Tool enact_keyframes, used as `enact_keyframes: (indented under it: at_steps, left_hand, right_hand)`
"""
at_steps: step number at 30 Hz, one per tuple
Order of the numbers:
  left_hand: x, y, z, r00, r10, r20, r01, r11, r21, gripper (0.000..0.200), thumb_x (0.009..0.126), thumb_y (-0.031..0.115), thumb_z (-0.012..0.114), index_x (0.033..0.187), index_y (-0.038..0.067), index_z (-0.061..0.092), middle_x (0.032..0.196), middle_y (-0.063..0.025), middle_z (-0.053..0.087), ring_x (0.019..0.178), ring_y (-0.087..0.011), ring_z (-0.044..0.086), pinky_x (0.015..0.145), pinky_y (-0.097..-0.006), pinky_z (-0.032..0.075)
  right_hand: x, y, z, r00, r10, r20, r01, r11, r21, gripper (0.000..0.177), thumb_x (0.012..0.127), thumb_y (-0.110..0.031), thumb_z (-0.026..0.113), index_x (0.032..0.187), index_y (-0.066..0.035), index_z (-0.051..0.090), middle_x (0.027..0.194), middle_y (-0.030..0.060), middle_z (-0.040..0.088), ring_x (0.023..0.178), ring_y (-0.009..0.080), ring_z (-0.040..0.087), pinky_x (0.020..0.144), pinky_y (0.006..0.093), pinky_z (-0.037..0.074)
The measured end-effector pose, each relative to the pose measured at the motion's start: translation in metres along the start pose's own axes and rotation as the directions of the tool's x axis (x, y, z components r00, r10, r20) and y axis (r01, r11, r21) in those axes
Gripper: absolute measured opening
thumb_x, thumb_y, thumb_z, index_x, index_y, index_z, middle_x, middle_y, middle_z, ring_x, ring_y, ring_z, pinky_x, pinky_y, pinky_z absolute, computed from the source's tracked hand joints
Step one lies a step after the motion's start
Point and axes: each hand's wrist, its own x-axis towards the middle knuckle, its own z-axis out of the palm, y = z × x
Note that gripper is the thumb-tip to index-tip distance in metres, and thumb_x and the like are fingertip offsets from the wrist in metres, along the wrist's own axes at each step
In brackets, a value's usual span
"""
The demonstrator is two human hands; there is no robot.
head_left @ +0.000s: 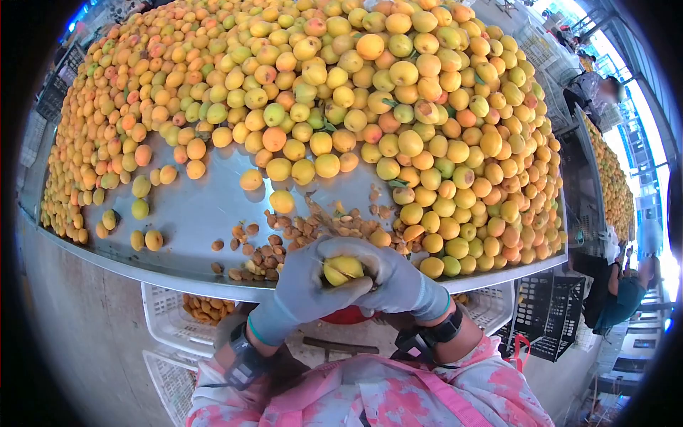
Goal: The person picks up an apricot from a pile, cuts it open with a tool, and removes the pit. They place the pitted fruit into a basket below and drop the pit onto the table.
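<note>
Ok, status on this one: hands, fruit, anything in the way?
Both gloved: left hand and right hand shut on one apricot. At the near edge of the table, beside the pit pile. Nothing in the way.

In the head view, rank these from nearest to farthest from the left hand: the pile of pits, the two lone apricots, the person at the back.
1. Pile of pits, just beyond the left hand holding an apricot.
2. Two lone apricots, off to the left.
3. Person at the back, far upper right.
</note>
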Motion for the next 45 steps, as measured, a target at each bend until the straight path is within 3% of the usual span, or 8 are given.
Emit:
enact_keyframes:
  at_steps: [10, 16, 21, 32, 38, 41, 43, 45]
  left_hand:
    - [-0.012, 0.006, 0.003, 1.0, -0.002, 0.023, -0.003, 0.971, 0.241, 0.034, 0.073, 0.014, 0.076, 0.103, 0.005, 0.062, 0.087, -0.0099, 0.063, 0.079, -0.0233, 0.065, 0.069, -0.0325, 0.05]
    - [-0.013, -0.011, 0.003, 0.993, -0.093, 0.065, 0.089, 0.994, 0.059, 0.044, 0.077, 0.011, 0.072, 0.115, 0.002, 0.053, 0.104, -0.0105, 0.059, 0.093, -0.0197, 0.061, 0.079, -0.0303, 0.049]
    - [-0.008, -0.001, 0.007, 0.911, -0.412, 0.033, 0.384, 0.815, -0.433, 0.042, 0.084, 0.01, 0.067, 0.121, 0.002, 0.05, 0.11, -0.0048, 0.057, 0.101, -0.0118, 0.054, 0.088, -0.029, 0.045]
    - [0.004, 0.001, -0.001, 0.894, -0.437, 0.101, 0.446, 0.839, -0.31, 0.041, 0.088, 0.012, 0.064, 0.124, -0.001, 0.052, 0.106, -0.0033, 0.061, 0.095, -0.0105, 0.057, 0.083, -0.0259, 0.048]
    - [-0.001, -0.01, 0.007, 0.896, -0.444, -0.008, 0.421, 0.856, -0.3, 0.04, 0.091, 0.014, 0.061, 0.126, -0.002, 0.051, 0.107, -0.0033, 0.062, 0.095, -0.0093, 0.056, 0.083, -0.0255, 0.048]
    - [0.003, 0.001, 0.001, 0.876, -0.478, 0.055, 0.472, 0.83, -0.299, 0.039, 0.091, 0.014, 0.061, 0.126, -0.002, 0.051, 0.107, -0.0035, 0.061, 0.095, -0.0094, 0.056, 0.083, -0.0255, 0.047]
    - [0.007, 0.001, -0.001, 0.866, -0.494, 0.083, 0.493, 0.813, -0.31, 0.038, 0.091, 0.014, 0.061, 0.125, -0.002, 0.051, 0.107, -0.0037, 0.061, 0.095, -0.0097, 0.055, 0.084, -0.0256, 0.047]
    - [0.009, 0.0, -0.001, 0.892, -0.453, 0.009, 0.45, 0.885, -0.121, 0.037, 0.092, 0.015, 0.059, 0.125, -0.002, 0.051, 0.109, -0.0042, 0.061, 0.095, -0.0094, 0.055, 0.083, -0.0252, 0.047]
  right_hand:
    - [-0.01, 0.007, -0.001, 0.996, 0.053, 0.069, -0.057, 0.997, 0.055, 0.068, 0.065, 0.006, 0.067, 0.13, -0.008, 0.05, 0.124, 0.0098, 0.058, 0.108, 0.0228, 0.06, 0.095, 0.0331, 0.045]
    - [-0.006, 0.014, -0.003, 0.996, 0.077, 0.033, -0.078, 0.996, 0.038, 0.073, 0.061, 0.003, 0.068, 0.13, -0.008, 0.048, 0.12, 0.0082, 0.059, 0.106, 0.0185, 0.06, 0.091, 0.0312, 0.047]
    - [0.003, -0.008, -0.016, 0.977, 0.207, 0.042, -0.211, 0.969, 0.132, 0.061, 0.073, -0.014, 0.073, 0.127, -0.006, 0.047, 0.123, 0.0127, 0.054, 0.111, 0.0248, 0.056, 0.094, 0.0345, 0.045]
    - [0.001, 0.006, -0.021, 0.986, 0.151, -0.074, -0.147, 0.988, 0.054, 0.061, 0.071, -0.017, 0.071, 0.128, -0.01, 0.049, 0.112, 0.0095, 0.059, 0.104, 0.0238, 0.06, 0.091, 0.0351, 0.046]
    - [-0.001, -0.008, -0.025, 0.839, 0.544, 0.008, -0.525, 0.805, 0.275, 0.06, 0.074, -0.015, 0.07, 0.129, -0.009, 0.047, 0.112, 0.0096, 0.057, 0.104, 0.0231, 0.058, 0.093, 0.0349, 0.045]
    - [-0.001, 0.0, -0.022, 0.916, 0.399, 0.038, -0.393, 0.873, 0.289, 0.057, 0.077, -0.014, 0.07, 0.129, -0.008, 0.047, 0.113, 0.0096, 0.057, 0.098, 0.0192, 0.06, 0.083, 0.0313, 0.05]
    - [0.001, 0.028, -0.014, 0.99, -0.031, -0.135, 0.028, 0.999, -0.021, 0.056, 0.079, -0.014, 0.07, 0.129, -0.008, 0.047, 0.112, 0.0107, 0.057, 0.088, 0.0154, 0.063, 0.065, 0.0256, 0.053]
    - [0.002, 0.038, -0.011, 0.978, -0.06, -0.202, 0.042, 0.995, -0.096, 0.056, 0.079, -0.014, 0.069, 0.13, -0.008, 0.046, 0.11, 0.01, 0.058, 0.079, 0.0136, 0.063, 0.059, 0.0237, 0.051]
